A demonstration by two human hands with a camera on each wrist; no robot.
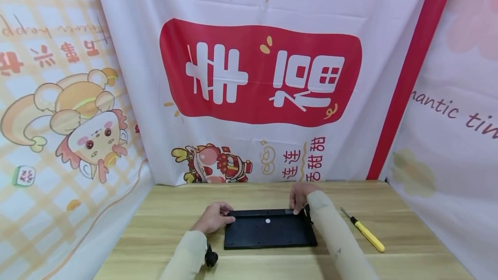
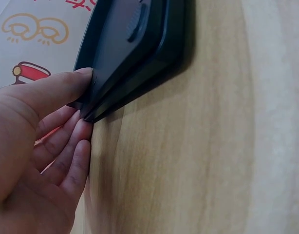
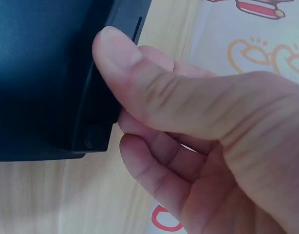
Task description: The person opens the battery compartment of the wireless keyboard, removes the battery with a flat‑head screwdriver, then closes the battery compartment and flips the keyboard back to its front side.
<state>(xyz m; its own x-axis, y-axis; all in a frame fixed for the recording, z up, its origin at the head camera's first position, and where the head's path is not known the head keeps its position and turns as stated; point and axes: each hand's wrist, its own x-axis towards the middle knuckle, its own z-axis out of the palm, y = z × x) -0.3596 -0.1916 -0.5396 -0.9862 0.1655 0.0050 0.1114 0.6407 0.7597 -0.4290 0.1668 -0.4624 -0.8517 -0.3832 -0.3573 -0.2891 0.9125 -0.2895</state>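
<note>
black panel (image 1: 272, 233) lies on the wooden table (image 1: 155, 211), between the two hands; raised ridge (image 1: 256, 214) along its far edge. left hand (image 1: 213, 218): pinching the panel's far left corner, thumb on top, fingertips at the edge. right hand (image 1: 301, 195): pinching the ridge near the panel's far right corner, thumb over it, other fingers curled behind. far edge lifted or flat, cannot tell. step looks like a two-handed steadying grip; judged best with light, even pressure at both corners, so the panel neither twists nor skids. yellow-handled screwdriver (image 1: 369, 236) right of the panel, beyond the right sleeve (image 1: 338, 237); worth minding that elbow.
</note>
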